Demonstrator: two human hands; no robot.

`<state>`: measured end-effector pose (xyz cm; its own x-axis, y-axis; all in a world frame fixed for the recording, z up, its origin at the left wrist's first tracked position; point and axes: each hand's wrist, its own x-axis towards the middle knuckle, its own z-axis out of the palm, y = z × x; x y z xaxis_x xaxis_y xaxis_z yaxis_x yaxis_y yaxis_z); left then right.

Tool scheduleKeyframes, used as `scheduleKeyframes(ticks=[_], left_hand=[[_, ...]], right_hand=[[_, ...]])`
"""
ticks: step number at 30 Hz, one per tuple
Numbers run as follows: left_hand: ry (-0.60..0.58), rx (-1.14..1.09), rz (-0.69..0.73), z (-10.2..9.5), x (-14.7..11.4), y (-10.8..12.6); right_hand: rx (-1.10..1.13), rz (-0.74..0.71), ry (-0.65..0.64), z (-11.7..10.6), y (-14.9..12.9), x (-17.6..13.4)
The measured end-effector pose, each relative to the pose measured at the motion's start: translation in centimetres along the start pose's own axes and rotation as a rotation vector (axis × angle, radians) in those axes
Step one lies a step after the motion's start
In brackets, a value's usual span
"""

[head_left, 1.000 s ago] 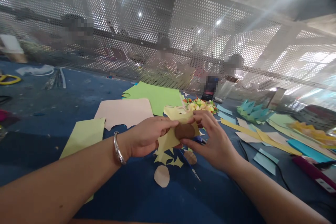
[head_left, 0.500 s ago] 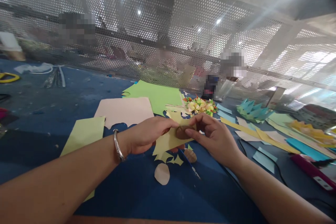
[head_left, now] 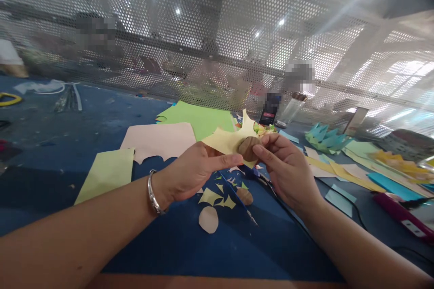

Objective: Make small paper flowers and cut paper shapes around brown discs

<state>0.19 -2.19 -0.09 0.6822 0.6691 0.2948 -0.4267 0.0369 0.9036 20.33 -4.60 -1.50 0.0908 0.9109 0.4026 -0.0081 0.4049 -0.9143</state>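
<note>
Over the middle of the table, my left hand (head_left: 203, 167) grips a sheet of yellow paper (head_left: 222, 141) with curved bites cut from its edge, thumb in front and fingers behind. A brown oval piece (head_left: 248, 148), marked with lines, lies against the paper's face. My right hand (head_left: 285, 165) pinches that piece and the paper at their right side, its thumb on the oval. Below my hands lie a second brown oval (head_left: 244, 196), a pale round paper cutout (head_left: 208, 220), yellow paper scraps (head_left: 210, 196) and a thin blue-handled tool (head_left: 239, 196).
Pink paper (head_left: 159, 140), green paper (head_left: 203, 119) and a pale yellow sheet (head_left: 106, 171) lie behind and left. At right are a blue paper crown shape (head_left: 325, 137), paper strips, a purple power strip (head_left: 403, 216) and black cables. A perforated metal screen (head_left: 190, 45) stands behind.
Both hands have raised the yellow paper and tilted it up, with the brown oval against it. Scraps and more of the blue-handled tool now show underneath.
</note>
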Motion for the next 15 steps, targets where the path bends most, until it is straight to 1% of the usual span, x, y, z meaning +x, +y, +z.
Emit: scheduleKeyframes(ticks=[3,5,6,8,10,13,15], left_hand=[[0.194,-0.013,0.018,0.23,0.22,-0.85],[0.279,-0.011,0.032,0.19,0.35,-1.18],[0.303,0.001,0.031,0.11,0.4,-1.24],[0.323,0.035,0.033,-0.14,0.49,-1.17],[0.319,0.063,0.042,-0.44,0.54,-0.95],[0.303,0.073,0.038,-0.66,0.51,-0.59],[0.313,0.062,0.002,-0.57,0.44,-0.4]], right_hand=[[-0.034,-0.015,-0.035,0.12,0.17,-0.14],[-0.102,-0.036,-0.044,0.16,0.24,-0.22],[-0.156,-0.055,-0.046,0.18,0.22,-0.27],[-0.291,-0.105,-0.052,0.2,0.1,-0.42],[-0.416,-0.155,-0.062,0.23,-0.07,-0.6],[-0.517,-0.209,-0.064,0.31,-0.17,-0.82],[-0.58,-0.234,-0.062,0.36,-0.08,-0.87]])
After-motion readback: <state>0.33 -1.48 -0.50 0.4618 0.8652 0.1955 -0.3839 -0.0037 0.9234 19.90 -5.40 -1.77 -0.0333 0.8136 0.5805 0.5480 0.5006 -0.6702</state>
